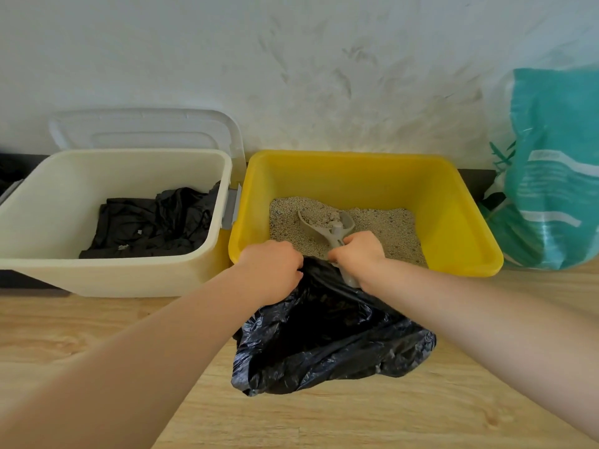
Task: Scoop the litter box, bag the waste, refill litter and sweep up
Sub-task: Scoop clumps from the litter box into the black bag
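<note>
A cream plastic bin [58,264] is seen at the far left, its smooth, rounded walls holding crumpled black fabric or bags [152,222]; a translucent white lid [146,131] is propped behind it against the rough plastered wall.

Next, the left hand [270,268] is curled round the gathered rim of the black waste bag [327,338], which is held against the near wall of the yellow litter box [460,222]. The film is thin, glossy and heavily creased, and its body is slumped on the pale wood-grain floor [97,335].

To the right, the right hand [356,252] is closed round the handle of the grey plastic scoop [327,223], whose bowl is loaded with a clump and lies on the coarse, sandy litter [389,225] inside the box.

The step is judged to be carrying a scoopful into the bag. It is best done if the bag mouth is pulled wide and kept tight to the box edge, the scoop is lifted level and slowly, and it is tipped only once it is well over the opening, so that grains are not shed on the floor.

At the far right a teal woven sack [551,176], probably fresh litter, is stood against the wall.
</note>
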